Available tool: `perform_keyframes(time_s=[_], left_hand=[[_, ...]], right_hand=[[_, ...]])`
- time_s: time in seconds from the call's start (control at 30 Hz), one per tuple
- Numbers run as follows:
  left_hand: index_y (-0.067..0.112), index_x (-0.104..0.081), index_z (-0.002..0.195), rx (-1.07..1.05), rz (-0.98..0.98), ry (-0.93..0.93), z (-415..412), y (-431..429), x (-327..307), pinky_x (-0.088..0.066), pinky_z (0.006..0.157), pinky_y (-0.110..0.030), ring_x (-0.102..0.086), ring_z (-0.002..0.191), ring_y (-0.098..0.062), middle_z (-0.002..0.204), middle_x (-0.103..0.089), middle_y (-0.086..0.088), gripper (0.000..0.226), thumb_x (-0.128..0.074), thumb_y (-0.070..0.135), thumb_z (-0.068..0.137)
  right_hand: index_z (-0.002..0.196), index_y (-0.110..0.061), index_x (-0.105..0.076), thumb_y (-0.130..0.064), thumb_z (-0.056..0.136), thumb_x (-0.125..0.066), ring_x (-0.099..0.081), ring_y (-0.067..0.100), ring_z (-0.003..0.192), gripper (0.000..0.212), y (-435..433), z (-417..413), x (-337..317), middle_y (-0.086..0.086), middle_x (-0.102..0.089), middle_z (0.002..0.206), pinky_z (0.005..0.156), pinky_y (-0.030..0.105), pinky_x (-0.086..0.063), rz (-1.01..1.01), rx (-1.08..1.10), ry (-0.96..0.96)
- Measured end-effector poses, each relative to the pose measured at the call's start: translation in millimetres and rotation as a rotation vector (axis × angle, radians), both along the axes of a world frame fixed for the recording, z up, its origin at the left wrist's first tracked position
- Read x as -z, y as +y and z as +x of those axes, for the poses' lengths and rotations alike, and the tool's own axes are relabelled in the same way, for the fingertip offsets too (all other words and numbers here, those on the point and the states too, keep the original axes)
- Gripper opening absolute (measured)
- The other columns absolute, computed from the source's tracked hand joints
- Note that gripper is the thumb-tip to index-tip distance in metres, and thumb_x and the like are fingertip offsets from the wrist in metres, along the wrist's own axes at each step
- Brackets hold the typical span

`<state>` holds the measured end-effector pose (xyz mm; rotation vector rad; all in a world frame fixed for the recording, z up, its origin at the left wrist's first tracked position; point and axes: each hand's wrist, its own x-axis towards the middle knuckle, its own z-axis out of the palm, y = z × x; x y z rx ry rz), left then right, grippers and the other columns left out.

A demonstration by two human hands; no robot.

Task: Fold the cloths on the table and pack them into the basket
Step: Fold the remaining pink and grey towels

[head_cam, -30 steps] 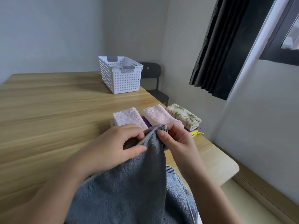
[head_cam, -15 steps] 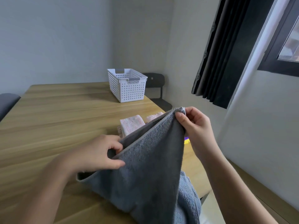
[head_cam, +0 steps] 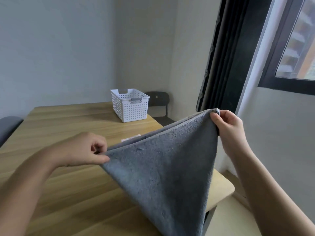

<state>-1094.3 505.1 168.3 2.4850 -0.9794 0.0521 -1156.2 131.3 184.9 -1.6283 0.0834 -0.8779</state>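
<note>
A grey towel [head_cam: 170,167] hangs stretched in the air over the wooden table [head_cam: 68,193], doubled along its top edge. My left hand [head_cam: 87,149] pinches the lower left corner of that edge. My right hand [head_cam: 228,128] pinches the raised right corner, higher and further right. A white perforated basket [head_cam: 130,106] stands at the far end of the table, with nothing visible inside it. Only a sliver of a pink folded cloth [head_cam: 130,138] shows above the towel's edge; the other folded cloths are hidden behind it.
A dark chair [head_cam: 159,103] stands behind the basket against the wall. A black curtain [head_cam: 226,53] and a window are on the right. A grey seat [head_cam: 8,128] pokes in at the left edge. The table's rounded corner [head_cam: 225,188] lies under my right arm.
My hands have drawn apart along the towel's edge. The right hand rose and went right, the left slid left, and the towel now spreads wide, hiding the folded cloths.
</note>
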Motion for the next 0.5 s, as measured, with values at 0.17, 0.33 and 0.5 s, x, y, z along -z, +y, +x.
perform_keyframes(time_s=[0.17,0.33,0.5], left_hand=[[0.028,-0.054,0.059,0.009,-0.169,-0.054,-3.5,-5.3,-36.4,-0.036,0.058,-0.017,-0.045,0.057,-0.001,0.062,-0.052,0.012,0.029,-0.061,0.056,0.058],[0.022,-0.054,0.077,-0.043,-0.557,-0.060,1.7,-22.4,-74.4,-0.047,0.069,-0.022,-0.053,0.066,-0.008,0.070,-0.056,0.001,0.019,-0.073,0.026,0.074],[0.027,-0.056,0.098,-0.191,-1.015,-0.012,14.5,-45.9,-102.1,-0.051,0.061,-0.020,-0.060,0.068,-0.006,0.085,-0.062,0.001,0.025,-0.058,0.003,0.089]], right_hand=[[0.083,-0.014,-0.061,-0.017,0.092,-0.060,-0.047,0.008,0.062,0.010,-23.1,-4.6,-18.8,-0.002,-0.055,0.069,0.057,0.023,-0.041,0.023,0.030,-0.039],[0.083,-0.020,-0.054,-0.021,0.097,-0.053,-0.049,-0.004,0.058,0.014,-31.3,-4.1,-44.6,-0.014,-0.052,0.065,0.058,0.012,-0.041,-0.037,0.090,-0.114],[0.087,-0.017,-0.057,-0.027,0.097,-0.052,-0.051,0.004,0.062,0.016,-34.8,-3.6,-71.8,-0.007,-0.055,0.070,0.059,0.020,-0.044,-0.054,0.040,-0.073]])
